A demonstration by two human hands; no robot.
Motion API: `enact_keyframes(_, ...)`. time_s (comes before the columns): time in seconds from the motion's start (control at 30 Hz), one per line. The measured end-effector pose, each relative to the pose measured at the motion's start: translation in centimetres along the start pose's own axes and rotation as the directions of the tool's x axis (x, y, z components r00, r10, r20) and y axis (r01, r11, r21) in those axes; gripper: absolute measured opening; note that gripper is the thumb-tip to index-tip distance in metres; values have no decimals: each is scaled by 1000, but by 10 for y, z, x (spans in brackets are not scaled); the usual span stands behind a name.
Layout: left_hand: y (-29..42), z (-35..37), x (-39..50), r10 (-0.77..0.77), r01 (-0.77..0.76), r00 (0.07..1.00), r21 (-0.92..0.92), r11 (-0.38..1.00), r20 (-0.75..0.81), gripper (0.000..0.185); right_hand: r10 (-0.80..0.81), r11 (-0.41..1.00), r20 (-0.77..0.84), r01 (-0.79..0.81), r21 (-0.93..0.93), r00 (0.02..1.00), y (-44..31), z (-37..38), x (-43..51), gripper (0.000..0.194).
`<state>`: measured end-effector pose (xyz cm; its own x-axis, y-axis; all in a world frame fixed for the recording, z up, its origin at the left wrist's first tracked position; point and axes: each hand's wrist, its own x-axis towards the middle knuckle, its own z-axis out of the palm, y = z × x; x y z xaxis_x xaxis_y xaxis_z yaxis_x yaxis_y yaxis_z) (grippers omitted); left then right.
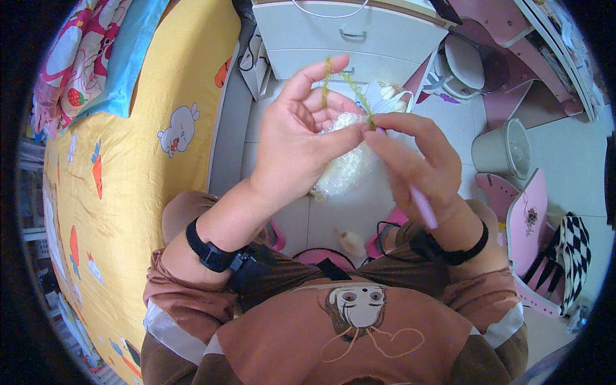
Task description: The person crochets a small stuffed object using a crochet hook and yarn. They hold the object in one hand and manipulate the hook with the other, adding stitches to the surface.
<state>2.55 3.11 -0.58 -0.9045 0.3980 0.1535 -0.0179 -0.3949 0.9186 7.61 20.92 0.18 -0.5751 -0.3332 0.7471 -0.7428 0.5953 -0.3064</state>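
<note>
My left hand (293, 139) pinches the top edge of a fluffy white yarn piece (349, 168) between thumb and fingers. Yellow-green yarn (357, 91) is draped over its raised index finger and runs down to the pinch point. In my right hand (428, 159) is a lilac crochet hook (423, 207), its handle slanting down under the palm. The fingertips of both hands meet where the green yarn reaches the white piece. The hook's tip is mostly hidden there, and the white piece hangs below, partly covered by the hands.
A bed with a yellow sheet (139, 159) runs along the left. Ahead stands a white drawer cabinet (313, 36). To the right are a waste bin (500, 149) and a pink chair (527, 216). A small fluffy item (352, 243) lies on the tiled floor (296, 216) between the feet.
</note>
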Motion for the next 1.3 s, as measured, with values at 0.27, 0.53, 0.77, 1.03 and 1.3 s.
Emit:
enact_keyframes(0.27, -1, -12, 7, -306, 336, 941, -281, 899, 147, 63, -97, 980, 8, 97, -171, 995, 5, -12, 9, 33)
enact_keyframes(0.53, 2, -15, 8, -236, 257, 965, -219, 941, 118, 62, 627, 491, 62, -456, 742, 776, 11, -22, 8, 17)
enact_keyframes(0.77, -4, -6, 2, -186, 196, 979, -156, 968, 81, 55, 243, 966, -14, -241, 95, 970, 7, -2, 1, 19)
enact_keyframes(1.03, 2, -15, 8, -293, 346, 933, -301, 889, 207, 57, 256, 946, -85, -231, 229, 963, 17, -21, 7, 15)
enact_keyframes(1.3, 5, -14, 5, -256, 332, 932, -323, 886, 256, 57, 707, -159, 452, -501, 851, 544, 35, -23, 2, 26)
